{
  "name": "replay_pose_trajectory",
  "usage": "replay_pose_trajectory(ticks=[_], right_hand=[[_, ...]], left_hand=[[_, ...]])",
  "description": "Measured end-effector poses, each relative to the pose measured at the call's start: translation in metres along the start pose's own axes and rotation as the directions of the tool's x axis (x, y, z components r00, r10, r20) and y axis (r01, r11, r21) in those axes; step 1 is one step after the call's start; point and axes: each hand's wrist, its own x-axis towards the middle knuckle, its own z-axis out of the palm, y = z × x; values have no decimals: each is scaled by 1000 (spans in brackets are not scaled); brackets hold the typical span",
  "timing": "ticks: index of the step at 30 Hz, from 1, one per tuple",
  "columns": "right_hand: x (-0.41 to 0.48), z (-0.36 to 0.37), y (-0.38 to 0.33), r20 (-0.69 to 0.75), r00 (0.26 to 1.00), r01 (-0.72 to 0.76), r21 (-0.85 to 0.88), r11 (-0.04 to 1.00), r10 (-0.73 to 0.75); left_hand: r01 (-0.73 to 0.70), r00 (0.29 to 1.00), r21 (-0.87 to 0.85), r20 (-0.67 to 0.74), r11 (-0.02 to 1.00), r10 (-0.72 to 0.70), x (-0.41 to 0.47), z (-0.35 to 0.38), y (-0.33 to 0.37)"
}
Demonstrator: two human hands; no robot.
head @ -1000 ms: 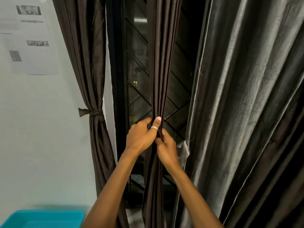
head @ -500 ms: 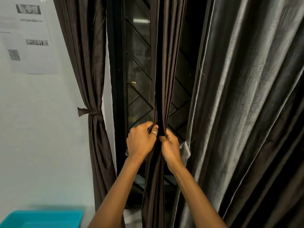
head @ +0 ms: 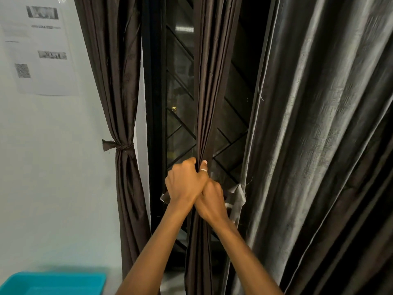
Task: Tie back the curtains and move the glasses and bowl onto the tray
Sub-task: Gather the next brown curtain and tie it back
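Both hands clamped on the middle curtain [head: 209,86] – a narrow bunched dark-brown panel hanging in front of the window [head: 180,99]. Left hand [head: 185,184] wraps the gathered fabric from the left, thumb w/ a ring [head: 203,170] pressed on the folds; right hand [head: 212,201] sits just below & partly under the left, fingers closed on the same bunch. Hands touching, wrists crossing slightly. A strip of lighter fabric – looks like a tie-back [head: 235,194] – sticks out to the right of the right hand, w/ a small end showing left of the left wrist; can't tell if it's knotted.

Left curtain [head: 119,81] hangs by the wall, cinched w/ a knotted tie [head: 122,145] at mid-height. Right curtain [head: 319,145], greyer & wide, hangs loose, filling the right side.

Printed sheet [head: 42,50] w/ a QR code is stuck on the wall, upper left. Turquoise tray [head: 53,283] bottom left, only partly in view. Glasses & bowl not in view.
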Motion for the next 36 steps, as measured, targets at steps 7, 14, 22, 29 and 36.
replay_pose_trajectory(ticks=[7,14,22,29,36], right_hand=[[55,-46,26,-138,941,-252,324,912,310],[123,-71,23,48,933,-355,296,887,357],[114,-63,26,566,748,-628,437,644,345],[109,-56,35,650,702,-694,531,486,292],[111,-76,26,642,719,-625,428,653,267]], left_hand=[[-28,998,-92,59,995,34,4,-19,-21],[-30,950,-417,270,909,155,9,-44,-44],[150,878,-569,453,809,156,25,-51,-66],[204,867,-631,471,749,161,25,-50,-66],[159,883,-603,441,782,160,25,-50,-63]])
